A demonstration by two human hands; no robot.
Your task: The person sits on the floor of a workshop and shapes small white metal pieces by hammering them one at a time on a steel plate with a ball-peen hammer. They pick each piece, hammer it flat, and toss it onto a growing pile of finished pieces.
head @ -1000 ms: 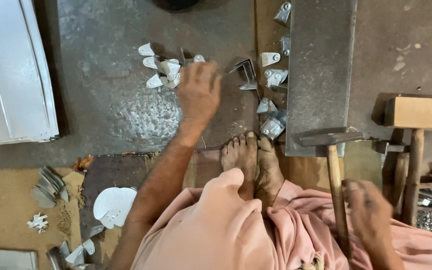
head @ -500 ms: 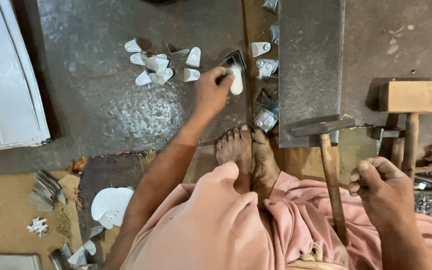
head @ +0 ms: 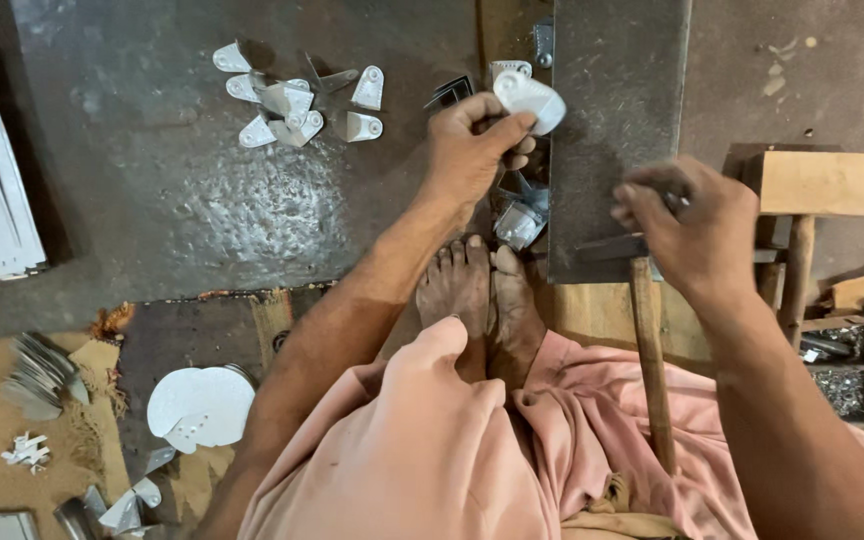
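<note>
Big change is on the right side: right hand has come forward off the lap and now sits over the near edge of the tall steel block, right where the hammer head lies. Fingers curled down over the head end; can't tell from this angle whether they actually clamp the handle or just rest on it. Half a second back that hand was low, by the knee, off the hammer.

Left hand has lifted clear of the dark floor plate and is holding a small white-metal piece, rounded tab shape, pinched between thumb and fingers at the block's left edge, near its far end. A second ago that hand was flat down among the loose pieces; half a second ago it was just pulling one out.

Read: piece picked, being presented to the block, striking hand closing in.

Unchanged: cluster of similar tabs at the far side of the floor plate, wooden mallet right of the block, feet braced against the plate's near edge.
</note>
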